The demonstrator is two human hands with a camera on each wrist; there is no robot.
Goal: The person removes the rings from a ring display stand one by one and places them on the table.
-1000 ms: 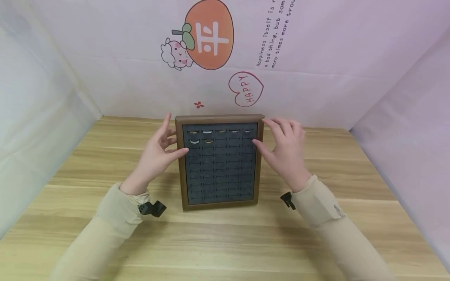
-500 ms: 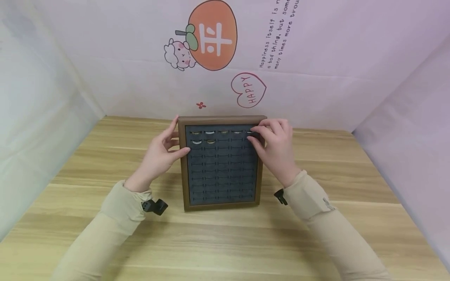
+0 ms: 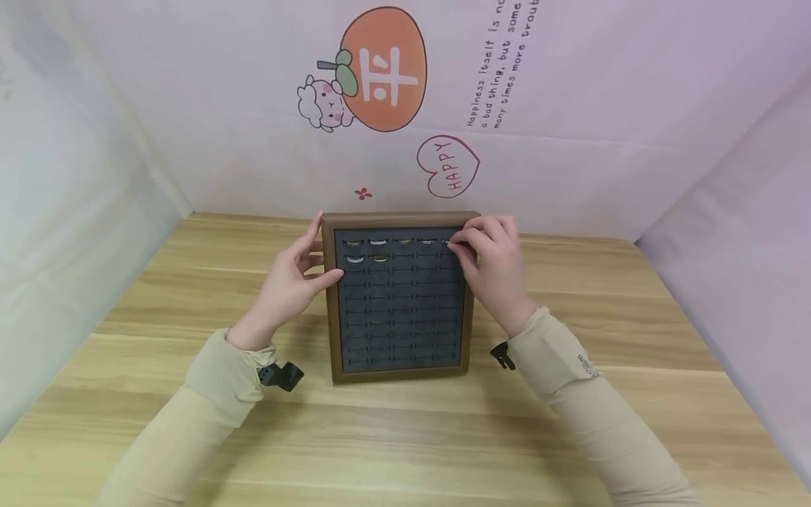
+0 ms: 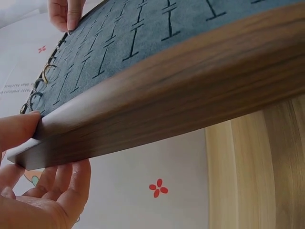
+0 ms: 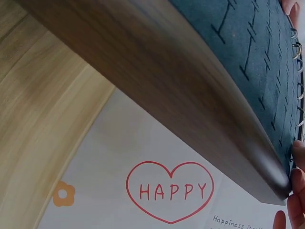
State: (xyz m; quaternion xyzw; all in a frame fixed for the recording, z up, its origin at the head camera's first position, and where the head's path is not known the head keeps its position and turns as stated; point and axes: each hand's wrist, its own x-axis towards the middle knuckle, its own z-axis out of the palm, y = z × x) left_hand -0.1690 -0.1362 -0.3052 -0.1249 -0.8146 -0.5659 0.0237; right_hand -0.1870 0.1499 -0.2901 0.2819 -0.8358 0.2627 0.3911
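The left hand (image 3: pixel 288 282) held the ring tray (image 3: pixel 399 220) while the right hand (image 3: pixel 497 264) pinched the top row's end ring (image 3: pixel 445 242), perhaps to free it, so a soft pull seemed needed next.

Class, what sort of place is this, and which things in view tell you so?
Probably a small tabletop booth set up for filming: a wood-grain table, pale, creased sheets closing it in on three sides, and black wrist cameras worn by the person.
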